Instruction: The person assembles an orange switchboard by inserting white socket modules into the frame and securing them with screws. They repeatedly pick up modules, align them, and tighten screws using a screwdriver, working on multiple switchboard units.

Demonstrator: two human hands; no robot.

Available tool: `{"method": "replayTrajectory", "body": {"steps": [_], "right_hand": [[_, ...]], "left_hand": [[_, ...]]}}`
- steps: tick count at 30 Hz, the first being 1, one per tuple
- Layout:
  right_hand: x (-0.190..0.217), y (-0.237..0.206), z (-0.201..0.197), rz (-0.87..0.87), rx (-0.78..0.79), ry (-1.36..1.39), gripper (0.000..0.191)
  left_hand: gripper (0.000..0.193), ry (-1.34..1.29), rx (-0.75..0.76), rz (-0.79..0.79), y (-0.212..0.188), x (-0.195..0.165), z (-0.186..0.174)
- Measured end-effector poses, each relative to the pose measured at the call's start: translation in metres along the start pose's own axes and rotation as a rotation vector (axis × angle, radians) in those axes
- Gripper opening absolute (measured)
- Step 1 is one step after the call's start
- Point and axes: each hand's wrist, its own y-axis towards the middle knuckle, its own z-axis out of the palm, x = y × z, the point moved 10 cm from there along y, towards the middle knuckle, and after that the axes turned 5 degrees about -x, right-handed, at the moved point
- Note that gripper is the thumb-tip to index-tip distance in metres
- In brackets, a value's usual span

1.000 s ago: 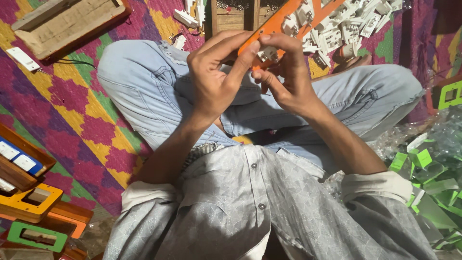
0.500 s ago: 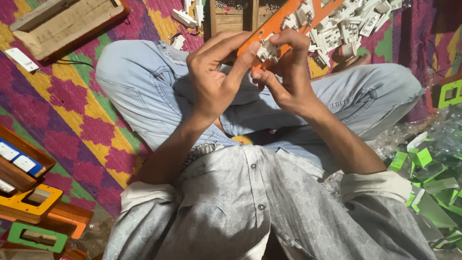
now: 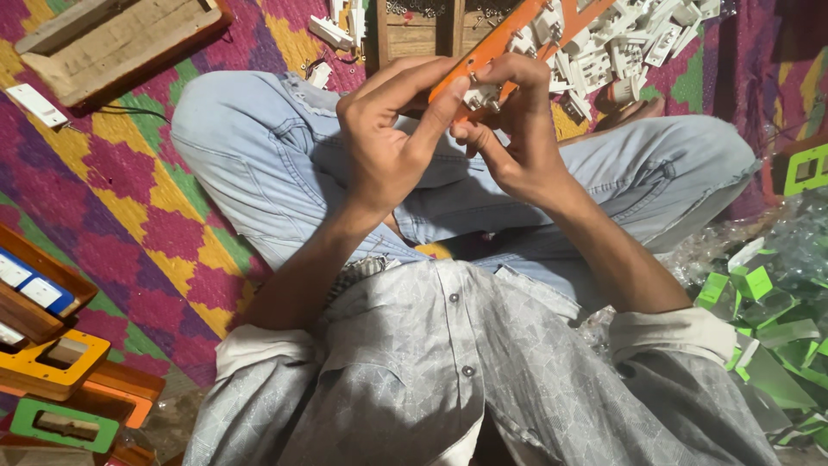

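**Orange strip held up, a white switch part at our fingertips**

Orange plastic runs slantwise between our hands: a long strip [image 3: 517, 39] held up above our crossed legs. Our left hand [image 3: 388, 142] is clamped on its lower end, thumb pressed to the edge. Our right hand [image 3: 517, 142] is closed close against the left, its fingertips pinching a small white switch part [image 3: 483, 95] with metal bits, right at the strip's underside. We judge the step in hand to be seating that part into the strip; whether it is fully in we cannot tell, since our fingers cover the joint. The next move seems to call for a firm, square press while the left keeps the strip from twisting.

Beyond the hands lies a heap of white switch parts [image 3: 638, 39] on the patterned cloth [image 3: 147, 198], beside a wooden box [image 3: 423, 30]. Green plates [image 3: 759, 302] and clear wrappers sit at our right; orange and green frames [image 3: 60, 388] are stacked at our left.
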Motion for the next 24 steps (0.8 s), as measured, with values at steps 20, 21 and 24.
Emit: {"method": "replayTrajectory", "body": {"steps": [20, 21, 24], "right_hand": [[0.014, 0.002, 0.002, -0.032, 0.023, -0.06, 0.069], [0.014, 0.001, 0.002, -0.041, 0.02, -0.064, 0.068], [0.013, -0.002, 0.0, -0.062, 0.01, -0.086, 0.067]], "left_hand": [[0.013, -0.466, -0.082, -0.267, -0.012, 0.049, 0.007], [0.012, -0.485, -0.088, -0.279, -0.013, 0.051, 0.009], [0.009, -0.546, -0.111, -0.323, -0.017, 0.058, 0.014]]}}
